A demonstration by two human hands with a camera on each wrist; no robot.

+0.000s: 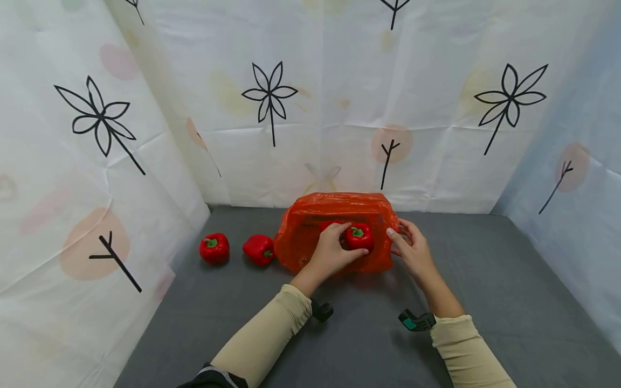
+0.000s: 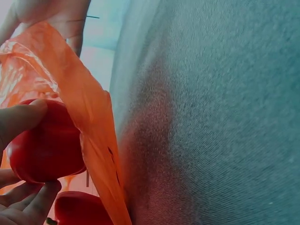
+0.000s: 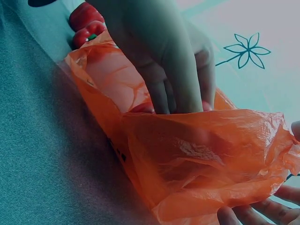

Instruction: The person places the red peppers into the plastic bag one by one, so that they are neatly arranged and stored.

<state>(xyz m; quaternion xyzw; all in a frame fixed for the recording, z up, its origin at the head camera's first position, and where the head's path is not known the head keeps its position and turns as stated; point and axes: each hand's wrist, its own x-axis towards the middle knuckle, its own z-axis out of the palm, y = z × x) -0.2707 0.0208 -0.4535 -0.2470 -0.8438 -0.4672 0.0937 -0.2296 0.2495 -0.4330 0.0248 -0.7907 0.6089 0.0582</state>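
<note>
My left hand (image 1: 333, 249) grips a red bell pepper (image 1: 359, 237) between thumb and fingers, at the mouth of an orange plastic bag (image 1: 301, 215). The bag lies on its side with its opening towards me. My right hand (image 1: 412, 248) pinches the right edge of the bag's mouth. Part of another red pepper (image 1: 329, 224) shows inside the bag behind the left hand. The left wrist view has the gripped pepper (image 2: 47, 145) close up, with a second pepper (image 2: 82, 208) below it. In the right wrist view, the bag's film (image 3: 201, 159) mostly hides the gripped pepper.
Two red bell peppers stand left of the bag: one (image 1: 214, 249) farther out, the other (image 1: 259, 250) close against the bag's left side. A grey cloth surface (image 1: 368, 345) lies beneath everything. Patterned white curtains (image 1: 320, 108) enclose the back and sides.
</note>
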